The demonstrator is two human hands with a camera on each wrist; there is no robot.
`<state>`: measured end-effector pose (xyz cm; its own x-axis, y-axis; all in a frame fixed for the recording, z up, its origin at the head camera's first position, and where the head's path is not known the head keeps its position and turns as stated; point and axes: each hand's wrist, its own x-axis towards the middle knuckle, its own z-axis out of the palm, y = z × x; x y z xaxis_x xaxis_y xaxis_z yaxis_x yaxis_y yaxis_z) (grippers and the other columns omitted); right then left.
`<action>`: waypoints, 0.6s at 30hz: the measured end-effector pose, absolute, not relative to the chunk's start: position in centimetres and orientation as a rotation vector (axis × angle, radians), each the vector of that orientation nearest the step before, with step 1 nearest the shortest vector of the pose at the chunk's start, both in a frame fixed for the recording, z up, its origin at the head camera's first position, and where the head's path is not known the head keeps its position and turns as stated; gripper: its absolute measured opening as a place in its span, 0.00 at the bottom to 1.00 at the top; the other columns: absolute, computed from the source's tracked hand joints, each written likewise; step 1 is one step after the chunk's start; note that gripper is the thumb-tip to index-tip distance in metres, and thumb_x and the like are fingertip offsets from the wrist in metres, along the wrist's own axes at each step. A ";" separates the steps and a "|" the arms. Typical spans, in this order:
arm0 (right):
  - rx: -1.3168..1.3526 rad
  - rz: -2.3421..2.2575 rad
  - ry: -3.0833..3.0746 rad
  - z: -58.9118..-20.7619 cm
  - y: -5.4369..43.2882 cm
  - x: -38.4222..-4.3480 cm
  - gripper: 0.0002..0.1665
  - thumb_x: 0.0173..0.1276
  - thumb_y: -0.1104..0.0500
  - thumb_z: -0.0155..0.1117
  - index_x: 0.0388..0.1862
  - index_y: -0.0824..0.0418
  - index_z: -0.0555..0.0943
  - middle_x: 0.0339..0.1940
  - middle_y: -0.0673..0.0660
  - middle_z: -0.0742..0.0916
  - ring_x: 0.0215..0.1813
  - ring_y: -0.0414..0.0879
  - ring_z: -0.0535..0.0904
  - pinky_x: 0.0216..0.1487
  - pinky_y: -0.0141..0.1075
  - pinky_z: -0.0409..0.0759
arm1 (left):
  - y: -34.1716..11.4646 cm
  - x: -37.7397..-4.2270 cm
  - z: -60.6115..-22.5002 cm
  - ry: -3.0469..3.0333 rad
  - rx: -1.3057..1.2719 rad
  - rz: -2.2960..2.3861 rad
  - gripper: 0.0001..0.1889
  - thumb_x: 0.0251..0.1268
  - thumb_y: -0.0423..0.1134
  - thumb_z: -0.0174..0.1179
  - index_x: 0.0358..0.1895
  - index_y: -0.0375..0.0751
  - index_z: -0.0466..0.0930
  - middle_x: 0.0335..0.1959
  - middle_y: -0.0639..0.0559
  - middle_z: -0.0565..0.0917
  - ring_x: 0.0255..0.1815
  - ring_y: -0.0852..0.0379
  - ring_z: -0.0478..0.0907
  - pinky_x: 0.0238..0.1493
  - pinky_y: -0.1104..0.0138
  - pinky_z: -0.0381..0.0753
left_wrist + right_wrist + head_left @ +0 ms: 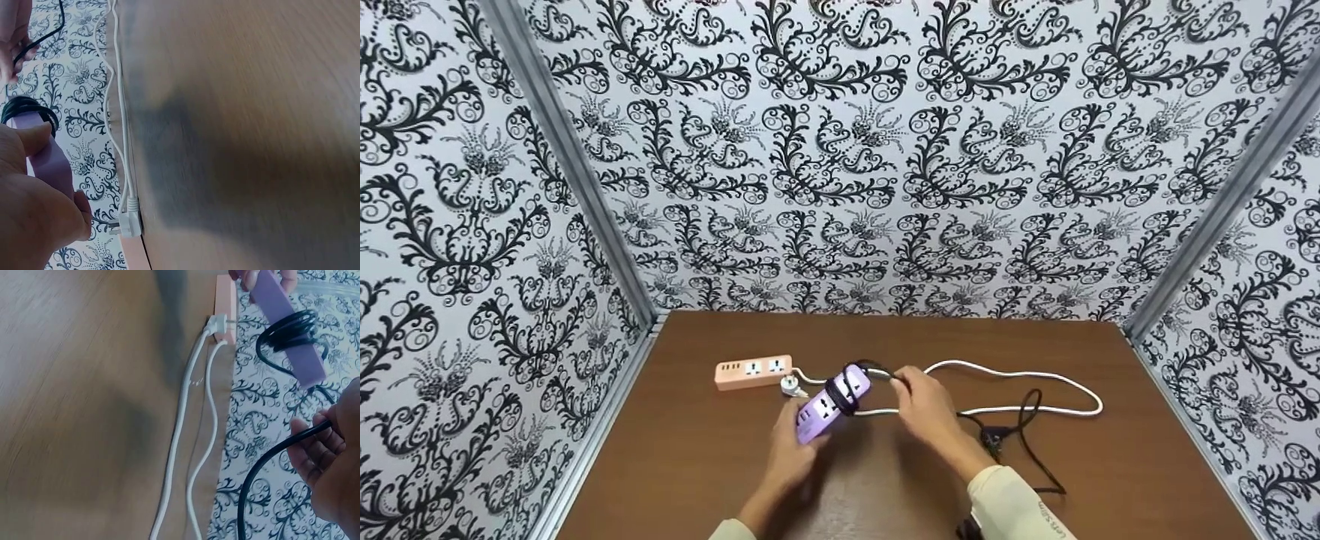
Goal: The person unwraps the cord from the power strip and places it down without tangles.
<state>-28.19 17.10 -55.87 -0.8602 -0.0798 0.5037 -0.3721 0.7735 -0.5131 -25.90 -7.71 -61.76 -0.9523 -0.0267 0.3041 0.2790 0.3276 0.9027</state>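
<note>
Coils of black cord (pixel 288 331) are wound around a purple power strip (pixel 825 409), which is held tilted above the wooden table (pixel 720 465). The left hand (pixel 791 442) grips the strip's USB end between thumb and fingers; the right hand (pixel 926 401) pinches the cord a little beyond the opposite end. One turn bulges away from the strip in the right wrist view, so the bundle looks loose: a sharp tug without steady tension could make turns slide, cross or drop off that end. The left thumb lies close to the coils, but I cannot tell whether it pins them. Gripped at one end only, the strip could also twist under a sideways pull.

Farther right, a loop of black cord crosses the white cable (pixel 179 422) on the table. If the two catch, pulling could drag the white cable along, and with it the peach power strip (pixel 746 375) or the white plug (pixel 790 385) just beside it. A black plug (pixel 994 435) lies near the right forearm; its prongs could snag in a loop, or the pale sleeve (pixel 1020 499) could sweep the slack. Whether that plug ends this same cord cannot be traced.
</note>
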 end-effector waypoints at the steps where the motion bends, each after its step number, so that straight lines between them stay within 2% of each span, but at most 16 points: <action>1: 0.332 0.860 -2.509 -56.1 17.4 -28.2 0.03 0.76 0.63 0.66 0.41 0.60 0.85 0.35 0.55 0.90 0.39 0.52 0.87 0.44 0.50 0.84 | -7.8 -26.0 -61.8 -2.322 -0.208 -1.679 0.29 0.48 0.22 0.76 0.55 0.40 0.79 0.49 0.46 0.86 0.48 0.55 0.79 0.54 0.66 0.76; 7: 0.343 0.848 -2.567 -57.6 19.6 -27.9 0.03 0.76 0.63 0.66 0.41 0.61 0.85 0.34 0.53 0.89 0.37 0.48 0.84 0.43 0.47 0.83 | -8.6 -26.7 -61.7 -2.238 -0.064 -1.723 0.26 0.51 0.23 0.75 0.54 0.36 0.77 0.47 0.44 0.85 0.47 0.55 0.78 0.53 0.65 0.76; 13: 0.523 0.766 -2.700 -59.6 22.6 -27.3 0.05 0.75 0.61 0.67 0.37 0.58 0.83 0.32 0.51 0.86 0.35 0.43 0.80 0.39 0.41 0.81 | -9.6 -27.3 -61.7 -2.199 0.019 -1.684 0.26 0.51 0.22 0.75 0.54 0.32 0.76 0.47 0.41 0.84 0.47 0.53 0.78 0.53 0.65 0.75; 18: 0.608 0.778 -2.829 -60.7 25.0 -26.8 0.07 0.77 0.61 0.65 0.36 0.59 0.83 0.31 0.49 0.86 0.34 0.39 0.76 0.37 0.39 0.77 | -10.2 -27.7 -61.7 -2.218 0.071 -1.605 0.26 0.52 0.23 0.74 0.55 0.32 0.75 0.48 0.41 0.83 0.49 0.50 0.78 0.56 0.61 0.75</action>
